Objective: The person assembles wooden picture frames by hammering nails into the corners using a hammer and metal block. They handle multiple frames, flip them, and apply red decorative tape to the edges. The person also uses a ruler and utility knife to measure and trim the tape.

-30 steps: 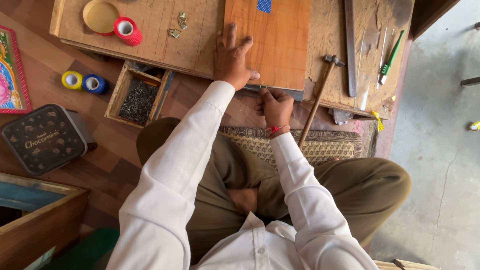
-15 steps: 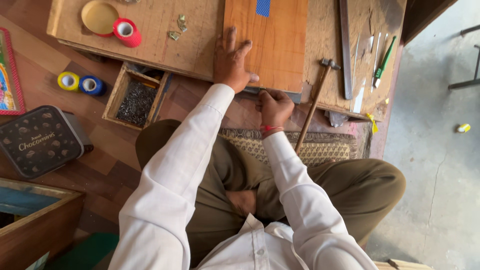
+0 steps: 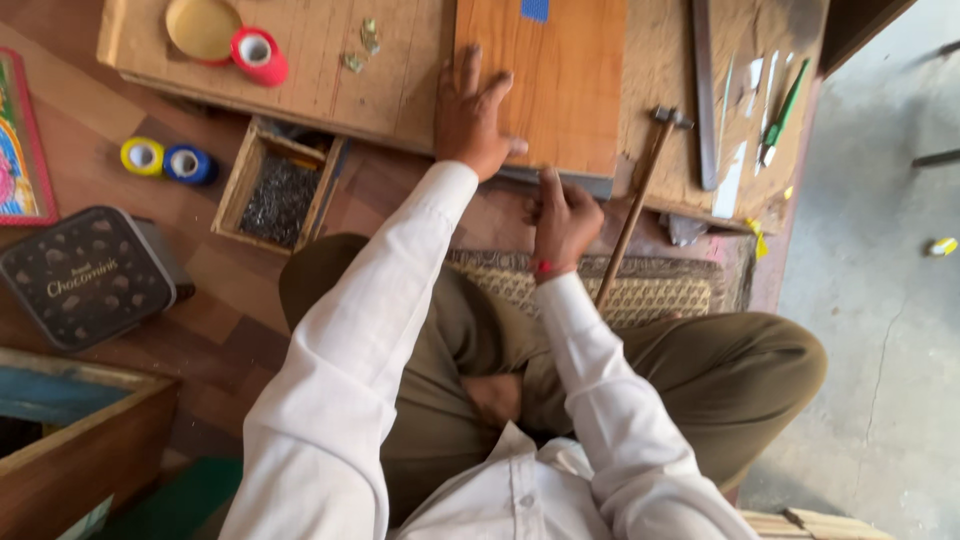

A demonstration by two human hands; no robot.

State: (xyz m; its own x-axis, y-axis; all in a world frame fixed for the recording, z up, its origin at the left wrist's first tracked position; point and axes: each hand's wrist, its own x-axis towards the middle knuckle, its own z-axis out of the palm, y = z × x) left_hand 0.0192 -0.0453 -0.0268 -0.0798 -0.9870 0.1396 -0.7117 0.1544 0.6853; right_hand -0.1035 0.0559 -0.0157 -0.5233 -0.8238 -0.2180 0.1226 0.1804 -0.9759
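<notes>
While seated cross-legged on a wood-patterned floor (image 3: 230,330) beside bare concrete, working at a low, scarred wooden bench (image 3: 330,70). Left hand (image 3: 472,118) spread flat, fingers open, pressing down an orange-brown board (image 3: 565,80); right hand (image 3: 562,218) curled at its near edge, grip unclear. Smooth rectangular panel, blue tape at the far end.

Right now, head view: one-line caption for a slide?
Seated person's left hand presses an orange-brown board flat while right hand works its near edge, hammer alongside.
</notes>
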